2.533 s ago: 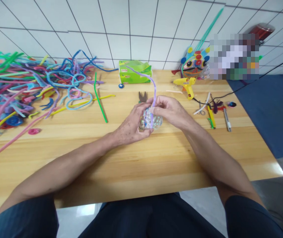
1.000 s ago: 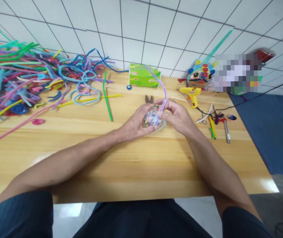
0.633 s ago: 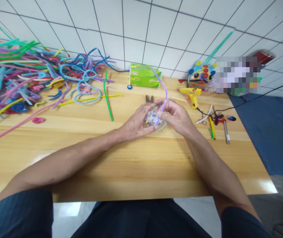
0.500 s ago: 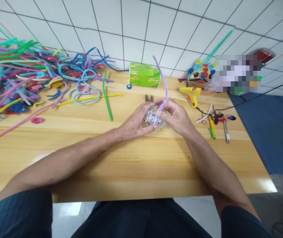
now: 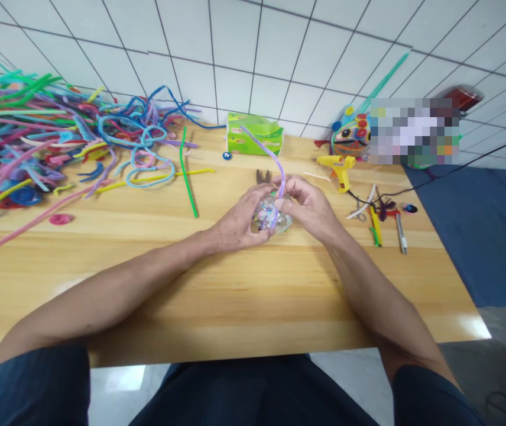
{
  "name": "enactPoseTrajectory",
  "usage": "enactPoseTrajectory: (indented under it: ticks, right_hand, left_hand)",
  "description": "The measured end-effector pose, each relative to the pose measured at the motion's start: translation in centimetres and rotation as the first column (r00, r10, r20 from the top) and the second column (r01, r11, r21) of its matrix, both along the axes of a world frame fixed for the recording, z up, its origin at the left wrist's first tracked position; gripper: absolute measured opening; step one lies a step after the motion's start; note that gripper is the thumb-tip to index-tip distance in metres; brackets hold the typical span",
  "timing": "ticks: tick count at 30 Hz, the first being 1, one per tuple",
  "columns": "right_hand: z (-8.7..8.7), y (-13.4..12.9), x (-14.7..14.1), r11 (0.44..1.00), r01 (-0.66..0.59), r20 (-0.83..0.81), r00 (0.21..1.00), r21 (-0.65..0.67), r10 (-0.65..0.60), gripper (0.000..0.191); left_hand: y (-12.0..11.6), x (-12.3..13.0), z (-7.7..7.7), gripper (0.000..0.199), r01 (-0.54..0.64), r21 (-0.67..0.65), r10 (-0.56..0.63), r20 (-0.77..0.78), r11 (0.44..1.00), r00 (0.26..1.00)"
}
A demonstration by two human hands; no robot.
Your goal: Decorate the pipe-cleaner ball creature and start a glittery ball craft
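Observation:
My left hand [image 5: 243, 219] is closed round the left side of a small clear container [image 5: 265, 216] with colourful bits showing through it. With thumb and fingers, my right hand [image 5: 307, 204] pinches a purple pipe cleaner [image 5: 275, 158] against the container's right side. The pipe cleaner's lower end lies over the container, and its long free end curves up and to the left. Right behind my hands are the dark jaws of a pair of pliers [image 5: 262, 176]; their handles are hidden. The container's far side is covered by my fingers.
A heap of coloured pipe cleaners [image 5: 22, 136] fills the left. Behind my hands stands a green tissue pack [image 5: 253, 136]. To the right lie a yellow glue gun [image 5: 340, 170] with its cord, a utility knife [image 5: 401, 234] and scissors [image 5: 360, 215]. A green pipe cleaner [image 5: 187, 177] lies left of my hands.
The free end of the purple pipe cleaner has swung to the left and lower, in front of the tissue pack. Both hands keep their hold. The whole view has shifted slightly.

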State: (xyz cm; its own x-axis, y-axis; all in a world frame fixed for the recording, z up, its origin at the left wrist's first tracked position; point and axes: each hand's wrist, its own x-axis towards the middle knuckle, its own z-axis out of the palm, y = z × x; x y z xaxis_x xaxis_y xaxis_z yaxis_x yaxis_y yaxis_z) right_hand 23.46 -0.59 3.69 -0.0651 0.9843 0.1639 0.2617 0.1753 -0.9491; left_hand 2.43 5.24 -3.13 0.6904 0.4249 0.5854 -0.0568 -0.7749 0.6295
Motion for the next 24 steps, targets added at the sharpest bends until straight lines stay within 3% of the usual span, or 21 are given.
enactPoseTrajectory:
  ticks: [3,12,20,24]
  right_hand:
    - [-0.3,0.1,0.1,1.000,0.007,-0.018,1.000,-0.015,-0.007,0.024]
    - [-0.3,-0.1,-0.2,1.000,0.012,-0.003,1.000,-0.024,-0.012,0.024]
    - [0.4,-0.3,0.1,0.995,0.005,-0.063,0.998,-0.097,-0.011,0.032]
    - [0.2,-0.2,0.1,0.995,0.003,-0.072,0.997,-0.098,-0.010,0.026]
  left_hand:
    - [-0.1,0.0,0.2,0.087,-0.008,-0.012,0.008,0.012,1.000,1.000]
    - [-1.1,-0.1,1.5,0.066,-0.037,-0.250,0.032,-0.025,0.967,0.999]
    - [-1.3,-0.2,1.6,0.064,-0.047,-0.244,0.043,-0.023,0.969,0.999]
    - [-1.5,-0.2,1.5,0.062,-0.038,-0.234,0.037,-0.009,0.971,0.999]
